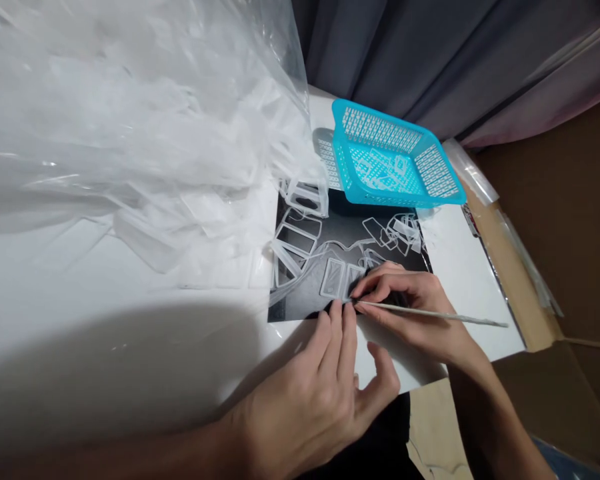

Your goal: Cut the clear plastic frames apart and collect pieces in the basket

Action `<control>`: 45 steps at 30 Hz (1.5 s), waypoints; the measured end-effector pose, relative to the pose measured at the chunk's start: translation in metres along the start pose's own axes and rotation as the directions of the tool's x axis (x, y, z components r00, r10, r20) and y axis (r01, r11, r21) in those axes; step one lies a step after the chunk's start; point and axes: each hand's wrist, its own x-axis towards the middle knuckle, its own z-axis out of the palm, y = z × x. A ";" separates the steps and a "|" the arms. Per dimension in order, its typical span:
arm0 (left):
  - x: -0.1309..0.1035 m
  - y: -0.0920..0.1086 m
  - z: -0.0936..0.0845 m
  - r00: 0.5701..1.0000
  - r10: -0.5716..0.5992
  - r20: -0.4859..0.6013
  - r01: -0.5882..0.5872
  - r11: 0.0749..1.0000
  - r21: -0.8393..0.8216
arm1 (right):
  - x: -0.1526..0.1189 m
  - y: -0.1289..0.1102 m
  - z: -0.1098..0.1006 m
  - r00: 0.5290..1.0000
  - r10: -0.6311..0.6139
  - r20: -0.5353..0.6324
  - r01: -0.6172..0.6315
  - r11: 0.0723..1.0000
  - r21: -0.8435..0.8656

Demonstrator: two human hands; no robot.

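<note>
My right hand (413, 310) pinches a thin pale stick-like tool (440, 315), its tip at the near edge of a clear framed piece (354, 280). My left hand (325, 393) has its fingers stretched forward, fingertips resting at the lower edge of the same piece, thumb apart. Another clear rectangular frame (333, 278) lies just left of it. Both sit on a black sheet (300, 307). Loose translucent frames (300, 239) are spread on the sheet's left side, and thin outline scraps (400, 233) are heaped at its right.
A blue perforated basket (400, 197) with some clear scraps stands behind the black sheet. A big transparent bag (130, 120) of translucent pieces fills the left of the white table (130, 347). Behind hangs a grey curtain (405, 53); cardboard (535, 293) borders the right.
</note>
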 end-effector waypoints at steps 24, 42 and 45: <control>0.003 -0.009 0.000 0.999 0.041 -0.030 -0.040 0.999 0.021 | -0.038 0.001 0.032 0.945 -0.085 -0.317 0.020 0.979 -0.203; 0.007 -0.009 0.000 0.997 0.029 -0.073 -0.032 0.999 -0.036 | -0.026 0.003 0.009 0.973 0.074 -0.221 -0.090 0.994 -0.063; 0.006 -0.009 0.001 0.997 0.027 -0.068 -0.031 0.998 -0.046 | -0.025 0.002 0.008 0.977 0.072 -0.202 -0.088 0.994 -0.068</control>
